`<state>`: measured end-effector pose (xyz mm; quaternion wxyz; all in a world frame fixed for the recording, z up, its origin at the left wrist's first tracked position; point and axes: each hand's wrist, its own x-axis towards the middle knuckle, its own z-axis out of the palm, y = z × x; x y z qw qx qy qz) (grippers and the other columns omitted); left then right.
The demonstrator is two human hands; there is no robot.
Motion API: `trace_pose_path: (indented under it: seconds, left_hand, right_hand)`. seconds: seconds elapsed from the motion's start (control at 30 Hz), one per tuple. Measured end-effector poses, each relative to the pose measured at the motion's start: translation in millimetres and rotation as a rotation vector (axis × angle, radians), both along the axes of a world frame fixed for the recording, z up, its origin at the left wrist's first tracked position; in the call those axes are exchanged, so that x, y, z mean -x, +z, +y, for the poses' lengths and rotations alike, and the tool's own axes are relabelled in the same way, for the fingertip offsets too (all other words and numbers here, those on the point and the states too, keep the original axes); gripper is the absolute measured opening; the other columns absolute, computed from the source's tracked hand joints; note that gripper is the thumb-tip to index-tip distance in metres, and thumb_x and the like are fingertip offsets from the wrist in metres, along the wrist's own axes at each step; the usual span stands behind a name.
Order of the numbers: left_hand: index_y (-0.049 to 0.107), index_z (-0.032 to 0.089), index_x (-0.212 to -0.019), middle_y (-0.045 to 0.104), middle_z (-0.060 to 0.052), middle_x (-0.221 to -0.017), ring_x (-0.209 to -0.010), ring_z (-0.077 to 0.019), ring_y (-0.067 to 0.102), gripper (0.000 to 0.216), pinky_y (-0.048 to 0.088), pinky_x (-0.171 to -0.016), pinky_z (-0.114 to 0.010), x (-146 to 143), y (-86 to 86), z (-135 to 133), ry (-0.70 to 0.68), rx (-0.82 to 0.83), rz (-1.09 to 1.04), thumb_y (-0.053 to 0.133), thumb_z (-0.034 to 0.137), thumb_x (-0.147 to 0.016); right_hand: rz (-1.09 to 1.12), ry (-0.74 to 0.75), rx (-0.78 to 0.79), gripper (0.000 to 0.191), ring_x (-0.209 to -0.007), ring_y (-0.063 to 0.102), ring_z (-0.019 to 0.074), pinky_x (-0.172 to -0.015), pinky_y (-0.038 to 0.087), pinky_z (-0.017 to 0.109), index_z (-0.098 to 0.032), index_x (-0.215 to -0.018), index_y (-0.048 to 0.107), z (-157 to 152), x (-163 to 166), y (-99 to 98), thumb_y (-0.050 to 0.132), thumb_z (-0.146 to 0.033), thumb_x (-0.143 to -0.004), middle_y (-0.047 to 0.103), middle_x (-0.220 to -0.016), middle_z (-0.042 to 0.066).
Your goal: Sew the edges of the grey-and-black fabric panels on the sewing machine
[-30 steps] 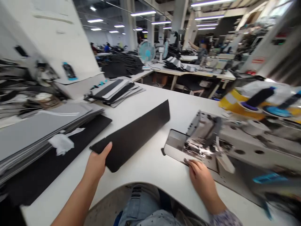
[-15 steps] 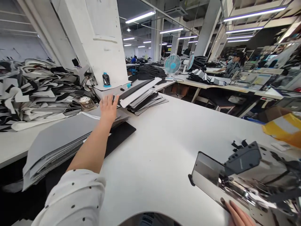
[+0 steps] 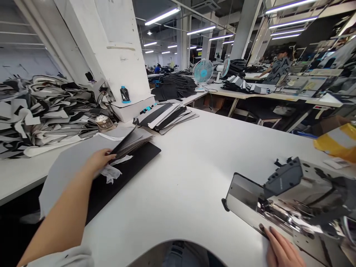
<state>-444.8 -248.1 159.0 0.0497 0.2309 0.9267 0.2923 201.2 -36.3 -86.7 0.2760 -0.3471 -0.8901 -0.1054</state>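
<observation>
Pinches with the left hand (image 3: 100, 160), between eight and nine o'clock, one dark-faced sheet (image 3: 124, 143) of the gray stack (image 3: 69, 159).

Holds this sheet tilted up by its edge, with thumb and fingers closed on it, just beside the white scrap (image 3: 111, 172) and above the black panel (image 3: 130, 175) on the desk (image 3: 191, 185). Rests the right hand (image 3: 282, 249), between four and five o'clock, at the glossy plate (image 3: 243, 202) of the sewing machine (image 3: 300, 193); cannot tell if grasping or only touching.
</observation>
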Motion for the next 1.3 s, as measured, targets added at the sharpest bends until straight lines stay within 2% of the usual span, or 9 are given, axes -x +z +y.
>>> trace_pose_path:
  seconds: [0.17, 0.3, 0.5, 0.67, 0.77, 0.87, 0.97, 1.07, 1.3]
  left_hand:
    - [0.06, 0.015, -0.097, 0.066, -0.003, -0.079, -0.067, -0.0169, 0.062, 0.031, 0.052, -0.062, -0.028, -139.9, -54.9, 103.3, -0.36, -0.054, -0.163, 0.064, 0.039, -0.078]
    - [0.061, 0.018, -0.097, 0.067, -0.004, -0.082, -0.077, -0.019, 0.063, 0.018, 0.051, -0.076, -0.032, -282.1, -115.3, 176.8, -0.649, -0.019, -0.152, 0.059, 0.027, -0.082]
    - [0.052, 0.021, -0.127, 0.067, -0.007, -0.107, -0.102, -0.0197, 0.061, 0.038, 0.045, -0.095, -0.034, -406.4, -129.9, 233.1, -0.935, -0.012, -0.138, 0.048, 0.025, -0.09]
    - [0.041, 0.026, -0.14, 0.045, -0.005, -0.144, -0.132, -0.0201, 0.041, 0.045, 0.033, -0.111, -0.038, -403.4, -120.4, 186.1, -1.299, -0.02, 0.078, 0.04, 0.029, -0.094]
    - [0.052, 0.028, -0.131, 0.048, -0.008, -0.14, -0.131, -0.031, 0.04, 0.044, 0.03, -0.11, -0.055, -364.7, -125.0, 129.3, -1.221, 0.08, 0.385, 0.05, 0.044, -0.09]
    - [0.049, 0.026, -0.135, 0.053, -0.012, -0.131, -0.12, -0.033, 0.048, 0.06, 0.042, -0.1, -0.055, -336.8, -136.5, 79.0, -1.149, 0.155, 0.494, 0.06, 0.051, -0.082]
    - [0.048, 0.027, -0.136, 0.055, -0.009, -0.128, -0.118, -0.0268, 0.051, 0.048, 0.046, -0.1, -0.047, -343.5, -146.4, 51.5, -1.259, 0.137, 0.47, 0.055, 0.032, -0.088]
    - [0.056, 0.025, -0.123, 0.06, -0.007, -0.123, -0.116, -0.0198, 0.055, 0.04, 0.048, -0.1, -0.039, -371.0, -149.2, 54.0, -1.404, 0.019, 0.371, 0.039, 0.01, -0.09]
    - [0.063, 0.021, -0.108, 0.066, -0.006, -0.109, -0.112, -0.0196, 0.058, 0.024, 0.052, -0.095, -0.039, -418.9, -150.6, 102.0, -1.533, -0.166, 0.205, 0.043, 0.019, -0.094]
  right_hand:
    - [0.035, 0.052, 0.032, 0.04, -0.106, 0.061, 0.03, -0.086, 0.052, 0.044, -0.018, -0.123, 0.058, -39.6, 50.6, 34.4, 0.042, -0.038, -0.092, 0.065, -0.118, 0.012]
    - [0.057, 0.302, 0.111, 0.045, -0.124, 0.051, 0.0282, -0.092, 0.052, 0.039, -0.02, -0.133, 0.05, -87.1, 98.8, 63.1, 0.052, -0.035, -0.091, 0.048, -0.141, 0.013]
    - [0.048, 0.402, 0.277, 0.018, -0.109, 0.058, 0.0222, -0.098, 0.047, 0.039, -0.024, -0.104, 0.064, -83.7, 98.0, 79.0, 0.059, -0.019, -0.088, 0.066, -0.116, 0.003]
    - [-0.02, 0.3, 0.35, 0.014, -0.106, 0.057, 0.024, -0.101, 0.044, 0.044, -0.021, -0.101, 0.064, -52.7, 68.1, 88.7, 0.059, -0.027, -0.089, 0.067, -0.106, 0.006]
    - [0.011, 0.194, 0.332, 0.018, -0.111, 0.055, 0.0245, -0.102, 0.043, 0.042, -0.019, -0.106, 0.065, -49.8, 52.7, 87.3, 0.055, -0.024, -0.091, 0.065, -0.114, 0.007]
    - [0.046, 0.159, 0.339, 0.024, -0.119, 0.05, 0.025, -0.105, 0.041, 0.041, -0.019, -0.113, 0.063, -60.3, 44.1, 85.0, 0.053, -0.023, -0.092, 0.061, -0.124, 0.008]
    - [0.052, 0.197, 0.406, 0.027, -0.117, 0.051, 0.0243, -0.105, 0.04, 0.041, -0.019, -0.118, 0.06, -76.9, 41.5, 88.7, 0.053, -0.023, -0.093, 0.061, -0.122, 0.008]
    - [0.044, 0.218, 0.518, 0.03, -0.101, 0.056, 0.0219, -0.094, 0.046, 0.039, -0.018, -0.122, 0.055, -90.4, 37.7, 95.4, 0.053, -0.023, -0.092, 0.064, -0.107, 0.008]
    - [0.066, 0.133, 0.546, 0.014, -0.085, 0.054, 0.0201, -0.079, 0.044, 0.035, -0.017, -0.103, 0.058, -91.3, 25.1, 96.5, 0.052, -0.026, -0.094, 0.063, -0.09, 0.005]
